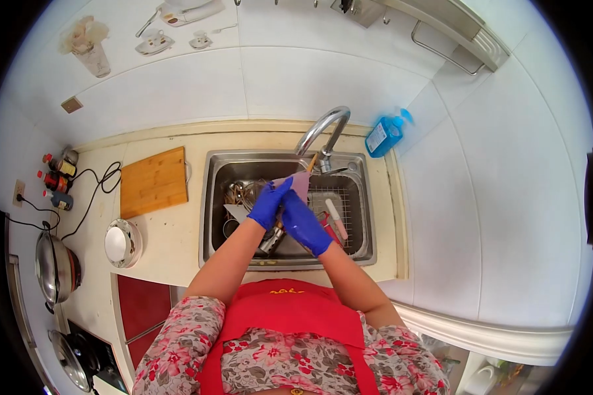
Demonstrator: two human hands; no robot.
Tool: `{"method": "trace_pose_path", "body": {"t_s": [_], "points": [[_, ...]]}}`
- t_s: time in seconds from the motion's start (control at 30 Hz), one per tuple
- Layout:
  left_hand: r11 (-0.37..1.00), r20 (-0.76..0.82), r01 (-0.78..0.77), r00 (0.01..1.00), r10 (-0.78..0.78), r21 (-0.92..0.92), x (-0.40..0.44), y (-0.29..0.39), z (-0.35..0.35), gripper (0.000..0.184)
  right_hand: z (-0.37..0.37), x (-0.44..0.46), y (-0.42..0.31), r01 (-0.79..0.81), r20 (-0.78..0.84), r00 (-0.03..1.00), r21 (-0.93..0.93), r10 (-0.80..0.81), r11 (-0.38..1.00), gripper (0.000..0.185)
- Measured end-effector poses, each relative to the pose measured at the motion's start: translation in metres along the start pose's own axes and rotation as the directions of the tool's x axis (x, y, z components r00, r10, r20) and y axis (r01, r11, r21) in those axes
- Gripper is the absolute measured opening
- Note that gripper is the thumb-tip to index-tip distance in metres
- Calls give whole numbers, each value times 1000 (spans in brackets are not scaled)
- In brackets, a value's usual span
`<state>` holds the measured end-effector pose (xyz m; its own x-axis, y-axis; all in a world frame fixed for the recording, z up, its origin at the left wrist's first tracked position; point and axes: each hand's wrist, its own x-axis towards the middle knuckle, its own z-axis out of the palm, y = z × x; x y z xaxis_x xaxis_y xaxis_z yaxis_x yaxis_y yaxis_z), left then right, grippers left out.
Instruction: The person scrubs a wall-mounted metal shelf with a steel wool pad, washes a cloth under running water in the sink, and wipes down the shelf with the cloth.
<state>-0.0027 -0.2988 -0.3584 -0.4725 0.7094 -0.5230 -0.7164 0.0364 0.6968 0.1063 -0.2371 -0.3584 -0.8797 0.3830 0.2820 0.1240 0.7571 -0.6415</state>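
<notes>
Sink [369, 217] has both blue-gloved hands over its middle right now. The left hand [269, 205] has its fingers closed on a pinkish flat piece [300, 182], which sits over the sink just in front of the faucet [340, 112]. The right hand [304, 225] is right up against its lower end, but can't tell if it's gripping or just touching. There's a wire rack [340, 196] on the sink's right side, a blue bottle [383, 137] by its back right corner, and a wooden board [155, 182] off past its left edge.
</notes>
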Motion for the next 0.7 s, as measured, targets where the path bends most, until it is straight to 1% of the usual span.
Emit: {"method": "trace_pose_path", "body": {"t_s": [0.03, 0.07, 0.1, 0.13, 0.17, 0.2, 0.23, 0.27, 0.3, 0.33, 0.37, 0.4, 0.43, 0.47, 0.5, 0.53, 0.6, 0.67, 0.7], "points": [[997, 12, -74, 997, 74, 12, 10, -7, -9, 17, 3, -3, -6, 313, -126, 939, -74, -320, 947, 40], [988, 22, -150, 988, 150, 21, 20, -12, -18, 16, -3, -4, -4, 314, -126, 939, -74, -321, 947, 40], [988, 20, -154, 988, 153, 19, 31, -16, -31, 16, -14, -4, 1, -23, 28, 1000, 312, 15, 950, 42], [988, 93, -153, 984, 150, 21, 38, -16, -45, 22, -23, -4, 7, -394, 294, 917, 577, 268, 716, 44], [988, 165, -150, 976, 144, 25, 45, -17, -58, 28, -28, -3, 13, -394, 299, 917, 577, 263, 715, 44], [988, 159, -151, 976, 145, 23, 43, -12, -62, 28, -33, -2, 19, -377, 162, 915, 668, 368, 642, 43], [995, 181, -83, 981, 71, 60, 42, -7, -65, 29, -35, -2, 25, -337, 32, 878, 751, 478, 568, 42], [995, 202, -15, 979, -5, 99, 41, -3, -66, 30, -36, -1, 31, -338, 33, 877, 752, 479, 567, 42], [995, 203, -15, 979, -5, 100, 31, 3, -60, 30, -35, -1, 39, -472, 196, 817, 768, 543, 433, 43], [999, 265, 46, 963, -51, 24, 16, 13, -50, 30, -30, -1, 50, -592, 355, 734, 752, 579, 289, 43], [993, 329, 111, 940, -89, -49, 8, 18, -44, 30, -14, -6, 69, -588, 485, 732, 805, 478, 84, 45], [993, 331, 108, 940, -86, -50, 8, 17, -45, 30, -16, -8, 63, -587, 484, 734, 805, 477, 87, 45], [994, 316, 108, 944, -99, -12, 11, 14, -49, 30, -17, -10, 56, -574, 573, 733, 810, 367, -118, 45], [994, 298, 109, 948, -111, 24, 13, 12, -52, 30, -18, -11, 50, -559, 636, 734, 765, 238, -319, 46], [994, 294, 107, 949, -109, 20, 17, 10, -56, 30, -8, -13, 59, -543, 616, 756, 778, 220, -315, 45], [992, 281, 125, 952, -118, -6, 23, 6, -61, 30, -4, -13, 65, -546, 619, 754, 776, 217, -316, 45], [989, 266, 147, 955, -134, -30, 34, -6, -74, 29, -1, -15, 74, -484, 551, 766, 834, 333, -265, 45], [940, 301, 248, 938, -173, -232, 44, -19, -83, 25, -3, -14, 77, -460, 523, 775, 852, 355, -251, 44], [940, 303, 249, 937, -174, -231, 39, -18, -77, 25, -5, -13, 78, -437, 496, 782, 868, 377, -236, 43]]}}
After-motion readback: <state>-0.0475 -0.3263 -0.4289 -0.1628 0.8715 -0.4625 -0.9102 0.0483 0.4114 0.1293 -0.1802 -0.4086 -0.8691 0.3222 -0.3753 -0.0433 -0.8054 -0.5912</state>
